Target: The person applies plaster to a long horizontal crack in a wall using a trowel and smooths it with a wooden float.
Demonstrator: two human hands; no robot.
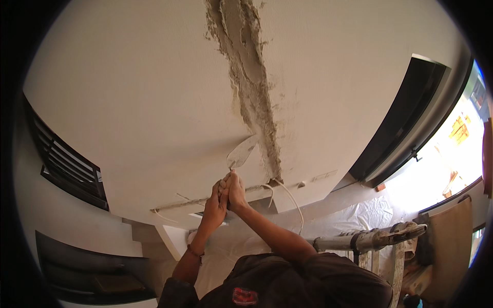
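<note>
Both of my hands are raised in front of me, close together on a trowel [242, 152] with a pale, plaster-smeared blade. My left hand [220, 195] is closed, its fingers pressed against the right. My right hand [236, 192] wraps the handle just below the blade; the handle itself is hidden by the fingers. The blade's tip lies by the left edge of a rough, grey-filled channel [250, 66] cut into the white plastered surface [154, 102]. The channel runs down to a narrower horizontal groove [190, 204].
White cables [292, 200] hang from the channel's lower end. A worn ladder [370, 239] stands at lower right, beside clear plastic sheeting [367, 213]. Dark louvres [64, 154] are at left. At right a dark-framed panel [400, 118] borders a bright opening [436, 164].
</note>
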